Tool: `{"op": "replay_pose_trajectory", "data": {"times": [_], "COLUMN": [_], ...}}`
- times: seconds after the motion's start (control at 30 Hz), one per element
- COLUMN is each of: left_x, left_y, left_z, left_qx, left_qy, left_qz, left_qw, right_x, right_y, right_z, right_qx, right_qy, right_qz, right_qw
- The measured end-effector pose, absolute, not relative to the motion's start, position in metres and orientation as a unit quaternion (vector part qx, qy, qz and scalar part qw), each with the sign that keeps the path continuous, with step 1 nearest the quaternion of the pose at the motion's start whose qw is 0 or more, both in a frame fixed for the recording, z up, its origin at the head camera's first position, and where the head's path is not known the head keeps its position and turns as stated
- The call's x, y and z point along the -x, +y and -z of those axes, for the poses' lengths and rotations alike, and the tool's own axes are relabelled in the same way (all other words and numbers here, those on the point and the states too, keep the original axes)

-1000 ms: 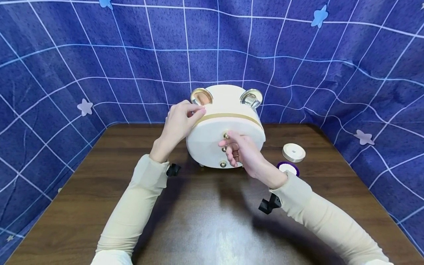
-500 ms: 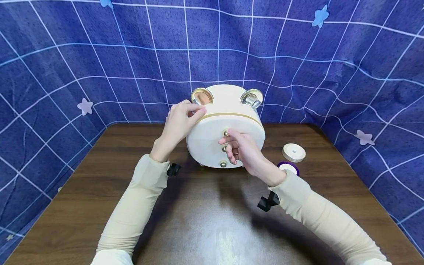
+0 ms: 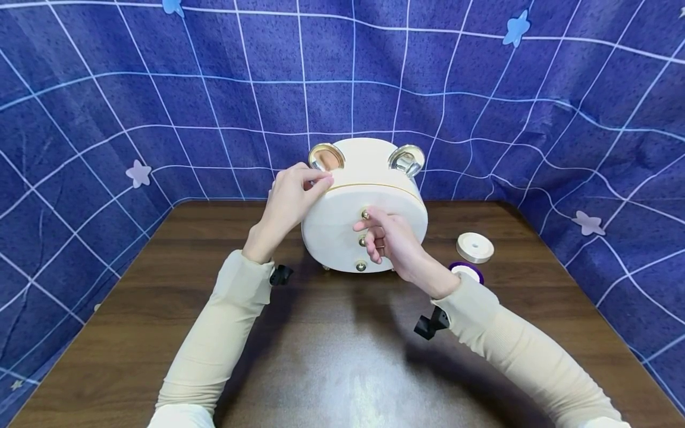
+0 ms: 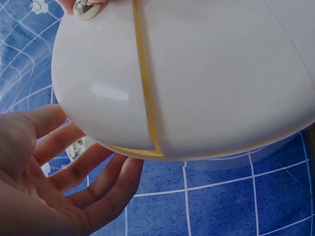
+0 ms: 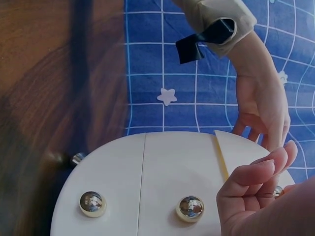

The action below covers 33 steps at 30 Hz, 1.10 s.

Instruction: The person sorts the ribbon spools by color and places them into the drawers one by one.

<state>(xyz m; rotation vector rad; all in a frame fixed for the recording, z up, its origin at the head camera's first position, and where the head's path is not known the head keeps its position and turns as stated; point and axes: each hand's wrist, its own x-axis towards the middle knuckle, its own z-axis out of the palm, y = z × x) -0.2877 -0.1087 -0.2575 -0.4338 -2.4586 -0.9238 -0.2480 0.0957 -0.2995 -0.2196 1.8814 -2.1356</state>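
A white rounded storage box (image 3: pixel 342 238) stands at the back of the table, with two shiny gold-rimmed ears and gold knobs down its drawer fronts. My right hand (image 3: pixel 396 241) pinches the top knob (image 4: pixel 87 11) between thumb and index finger; its other fingers curl loosely. A narrow yellowish gap (image 4: pixel 143 73) shows behind the top drawer front (image 4: pixel 98 73), so that drawer stands slightly out. My left hand (image 3: pixel 291 196) rests against the box's upper left edge, fingers spread and gently bent in the left wrist view. The middle knob (image 5: pixel 190 208) and bottom knob (image 5: pixel 92 203) are untouched.
To the right of the box lie a cream ribbon roll (image 3: pixel 475 246) and a purple-rimmed spool (image 3: pixel 467 271), partly behind my right wrist. A blue gridded cloth (image 3: pixel 353 71) hangs behind the brown wooden table (image 3: pixel 321 356).
The top drawer has slid further into the box, and the gold-coloured gap above its front has narrowed. My right hand has moved slightly forward with the knob; the left hand has stayed put.
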Motion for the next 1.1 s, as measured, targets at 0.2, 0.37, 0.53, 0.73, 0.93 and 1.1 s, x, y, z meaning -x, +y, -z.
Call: {"op": "replay_pose_trajectory", "data": {"times": [0.2,0.37,0.53,0.73,0.93,1.1], "left_x": [0.288,0.287,0.287,0.287,0.286,0.286], "left_y": [-0.109,-0.108,-0.108,-0.108,-0.108,-0.108], "left_z": [0.258,0.258,0.258,0.257,0.257,0.258], "left_qx": [0.16,0.159,0.162,0.162,0.163,0.163], "left_qy": [-0.898,-0.898,-0.897,-0.897,-0.897,-0.896], "left_qz": [0.335,0.337,0.334,0.335,0.333,0.333], "left_qw": [0.236,0.235,0.238,0.24,0.241,0.243], "right_x": [0.249,0.25,0.252,0.253,0.253,0.249], "right_y": [0.096,0.095,0.095,0.094,0.094,0.097], "right_z": [0.3,0.3,0.3,0.3,0.3,0.311], "right_qx": [0.072,0.068,0.072,0.073,0.075,0.096], "right_qy": [0.653,0.652,0.656,0.658,0.656,0.671], "right_qz": [0.741,0.743,0.74,0.739,0.74,0.725], "right_qw": [0.139,0.136,0.13,0.126,0.124,0.123]}}
